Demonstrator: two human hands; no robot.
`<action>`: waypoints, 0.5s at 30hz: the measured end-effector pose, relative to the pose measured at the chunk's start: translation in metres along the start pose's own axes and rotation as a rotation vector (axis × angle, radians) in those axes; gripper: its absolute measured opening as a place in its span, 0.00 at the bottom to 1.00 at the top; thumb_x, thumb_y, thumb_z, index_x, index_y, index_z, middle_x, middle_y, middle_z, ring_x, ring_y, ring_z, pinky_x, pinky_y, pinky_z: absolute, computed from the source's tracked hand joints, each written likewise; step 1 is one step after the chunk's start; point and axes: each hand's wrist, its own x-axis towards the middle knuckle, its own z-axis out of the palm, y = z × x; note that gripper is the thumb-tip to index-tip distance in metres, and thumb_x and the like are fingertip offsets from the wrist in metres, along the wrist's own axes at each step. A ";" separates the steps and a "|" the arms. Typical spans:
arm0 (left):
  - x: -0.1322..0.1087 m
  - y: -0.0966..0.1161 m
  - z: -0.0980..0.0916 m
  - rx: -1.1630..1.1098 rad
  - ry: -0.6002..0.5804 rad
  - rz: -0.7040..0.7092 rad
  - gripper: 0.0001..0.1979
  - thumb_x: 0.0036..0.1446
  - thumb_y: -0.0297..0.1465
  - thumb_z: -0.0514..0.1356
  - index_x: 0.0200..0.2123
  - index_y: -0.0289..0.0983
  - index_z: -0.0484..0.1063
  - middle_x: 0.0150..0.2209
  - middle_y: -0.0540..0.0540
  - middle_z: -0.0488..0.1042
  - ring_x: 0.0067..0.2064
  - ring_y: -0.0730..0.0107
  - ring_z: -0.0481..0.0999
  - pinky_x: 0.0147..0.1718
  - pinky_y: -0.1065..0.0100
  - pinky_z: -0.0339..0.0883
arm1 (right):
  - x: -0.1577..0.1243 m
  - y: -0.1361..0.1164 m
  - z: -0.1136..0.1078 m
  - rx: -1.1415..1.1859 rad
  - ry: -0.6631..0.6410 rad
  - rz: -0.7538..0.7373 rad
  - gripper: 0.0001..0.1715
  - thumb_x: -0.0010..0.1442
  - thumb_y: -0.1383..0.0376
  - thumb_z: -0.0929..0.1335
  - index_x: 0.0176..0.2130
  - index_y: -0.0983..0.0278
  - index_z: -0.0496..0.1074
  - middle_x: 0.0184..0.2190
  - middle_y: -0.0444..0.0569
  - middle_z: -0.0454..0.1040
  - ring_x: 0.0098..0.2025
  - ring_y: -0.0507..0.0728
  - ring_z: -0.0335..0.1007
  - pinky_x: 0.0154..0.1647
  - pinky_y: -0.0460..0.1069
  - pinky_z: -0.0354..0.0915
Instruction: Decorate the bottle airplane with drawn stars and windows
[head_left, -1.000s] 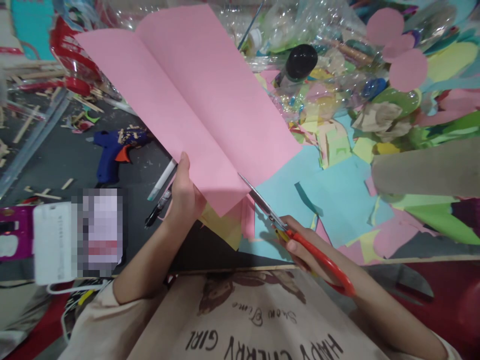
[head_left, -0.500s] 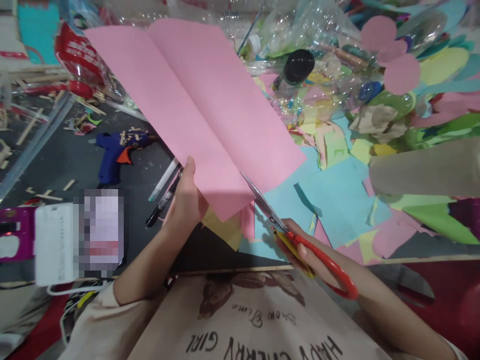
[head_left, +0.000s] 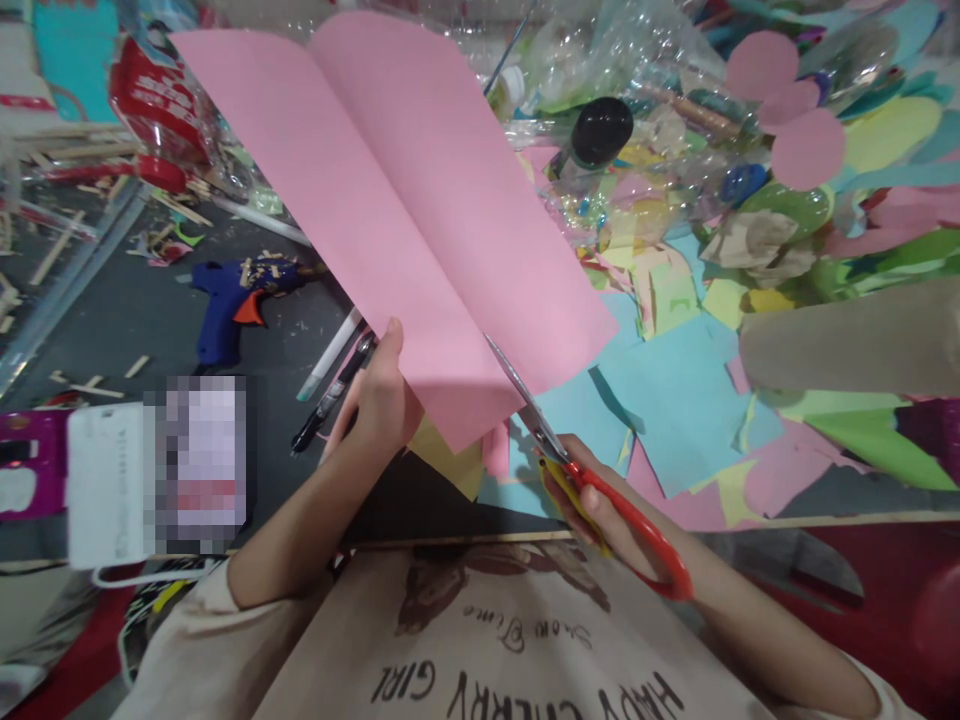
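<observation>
A large sheet of pink paper [head_left: 420,220], creased lengthwise, is held up over the table by my left hand [head_left: 386,395]. The thumb lies on top of its lower left edge; the other fingers are hidden beneath. My right hand [head_left: 600,505] grips scissors [head_left: 630,520] with red and yellow handles. Their blades reach into the near edge of the paper along the crease, with one blade showing on top. A cut separates the near edge into a left flap and a right part.
Left of the paper lie a blue glue gun [head_left: 225,305], a black pen [head_left: 330,400], a phone [head_left: 210,460] and a white power bank [head_left: 109,485]. Coloured paper scraps [head_left: 675,390] and a grey-brown tube [head_left: 847,335] cover the right side. Plastic bottles, one with a black cap [head_left: 602,130], crowd the back.
The pink paper has shifted slightly right and its far end has risen. My left hand moved a little right with it. The scissors' handles have drawn closer together and moved slightly left.
</observation>
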 end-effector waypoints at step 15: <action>-0.003 0.004 0.003 0.028 0.047 -0.064 0.09 0.64 0.31 0.55 0.39 0.37 0.75 0.39 0.47 0.81 0.56 0.60 0.76 0.56 0.65 0.70 | -0.002 -0.008 -0.002 -0.039 -0.061 -0.056 0.36 0.61 0.33 0.53 0.47 0.59 0.57 0.28 0.39 0.54 0.25 0.49 0.45 0.23 0.47 0.49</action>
